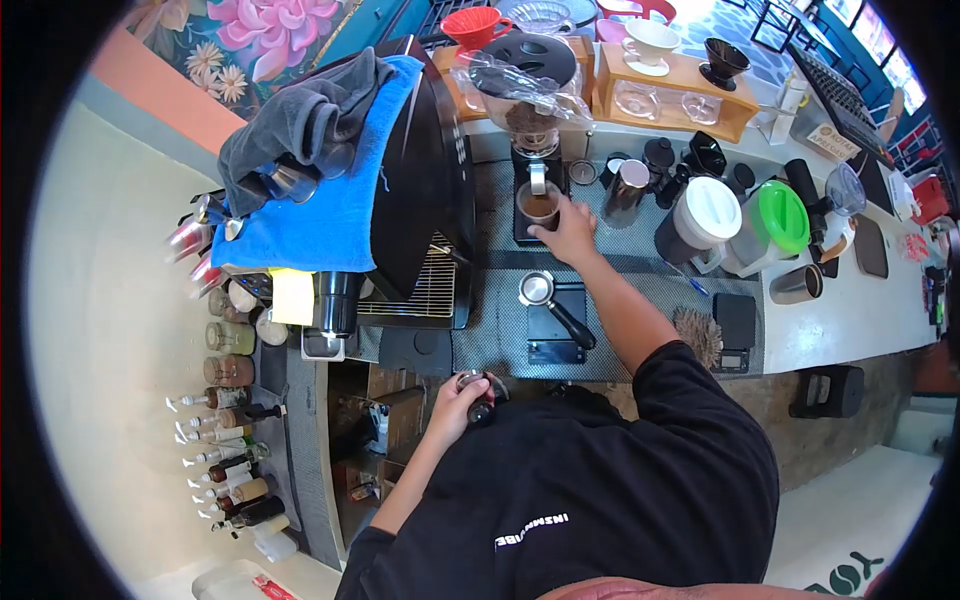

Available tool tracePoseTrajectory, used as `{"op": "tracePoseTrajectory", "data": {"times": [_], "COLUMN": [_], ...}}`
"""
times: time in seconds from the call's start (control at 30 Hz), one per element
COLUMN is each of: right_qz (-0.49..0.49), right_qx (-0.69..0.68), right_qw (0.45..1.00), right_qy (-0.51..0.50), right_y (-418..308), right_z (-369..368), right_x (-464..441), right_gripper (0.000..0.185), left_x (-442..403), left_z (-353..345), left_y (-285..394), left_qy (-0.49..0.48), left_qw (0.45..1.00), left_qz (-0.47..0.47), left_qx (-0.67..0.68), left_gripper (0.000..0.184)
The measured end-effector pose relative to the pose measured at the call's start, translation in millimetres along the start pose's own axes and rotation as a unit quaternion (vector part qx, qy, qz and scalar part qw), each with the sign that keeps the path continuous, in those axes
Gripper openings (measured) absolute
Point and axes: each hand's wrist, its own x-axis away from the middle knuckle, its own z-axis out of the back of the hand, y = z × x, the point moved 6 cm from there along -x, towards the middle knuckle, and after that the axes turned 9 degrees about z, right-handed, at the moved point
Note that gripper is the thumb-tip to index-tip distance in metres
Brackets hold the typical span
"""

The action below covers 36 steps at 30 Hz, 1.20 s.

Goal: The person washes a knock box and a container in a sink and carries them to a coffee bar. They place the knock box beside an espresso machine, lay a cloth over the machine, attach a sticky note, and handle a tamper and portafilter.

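My right hand [570, 232] is closed around a small clear cup [538, 203] with brown coffee grounds in it, right under the spout of the coffee grinder [537, 150]. Down by the counter's front edge, close to my body, my left hand [458, 408] grips a small dark, shiny-rimmed object [482, 408]; its kind is unclear because the fingers cover part of it. Between the hands, a portafilter [537, 288] with a black handle rests on a black scale [556, 335]. Its handle points toward the front right.
An espresso machine [425, 190] stands left, draped with a blue towel [320, 215]. Lidded pitchers [708, 212], a steel canister [626, 190] and a second scale [735, 322] sit right. Wooden stands [675, 85] with drippers line the back. Several pump bottles [240, 418] are at far left.
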Motion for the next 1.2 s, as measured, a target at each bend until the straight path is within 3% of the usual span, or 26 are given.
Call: {"op": "tracePoseTrajectory", "data": {"times": [0.07,0.2,0.23,0.33,0.43,0.53,0.73,0.93,0.97,1.07,1.1,1.2], "right_qz": [0.026,-0.007,0.033,-0.09,-0.132,-0.138,-0.155,-0.107,-0.105,-0.026,-0.049,-0.065], "right_qx": [-0.02,-0.031,-0.004,-0.23,-0.268,-0.214,-0.17,-0.103,-0.112,0.025,0.056,0.093], "right_qw": [0.999,0.994,0.988,0.961,0.952,0.967,0.968,0.952,0.94,0.959,0.946,0.95], "right_qy": [-0.012,0.103,0.153,0.124,0.068,0.015,-0.099,-0.268,-0.305,-0.282,-0.316,-0.291], "right_y": [-7.8,35.9,34.3,56.9,59.5,41.7,0.5,-59.3,-67.3,-89.4,-88.8,-114.5], "right_z": [8.2,10.4,23.4,30.5,42.4,61.0,68.2,31.4,20.7,-3.6,-16.0,-23.5], "right_x": [8.1,38.2,52.7,104.3,158.3,193.4,220.0,239.7,244.8,258.7,265.4,268.7], "right_gripper": [0.087,0.072,0.048,0.027,0.017,0.014,0.015,0.03,0.041,0.052,0.066,0.072], "left_x": [-3.9,-12.2,-13.7,-24.0,-29.8,-30.4,-46.3,-41.7,-38.6,-23.1,-24.0,-23.0], "left_z": [-3.9,-8.3,-9.3,-5.7,-3.1,-10.8,-12.4,8.5,18.5,43.0,58.6,100.1], "left_y": [4.3,9.4,11.3,10.6,11.0,17.5,24.4,32.7,35.9,46.4,43.5,35.8], "left_qy": [-0.011,-0.012,-0.01,0.035,0.068,0.087,0.073,0.007,0.009,0.044,0.045,0.047], "left_qw": [1.0,1.0,1.0,0.998,0.997,0.996,0.993,0.993,0.994,0.996,0.997,0.997], "left_qz": [0.001,-0.021,-0.024,-0.045,-0.037,-0.005,0.009,0.004,0.008,0.022,0.027,0.06], "left_qx": [0.003,-0.01,-0.012,-0.019,-0.024,0.025,-0.098,-0.114,-0.112,-0.068,-0.057,-0.008], "left_gripper": [0.025,0.025,0.025,0.026,0.029,0.033,0.043,0.052,0.053,0.049,0.05,0.045]}}
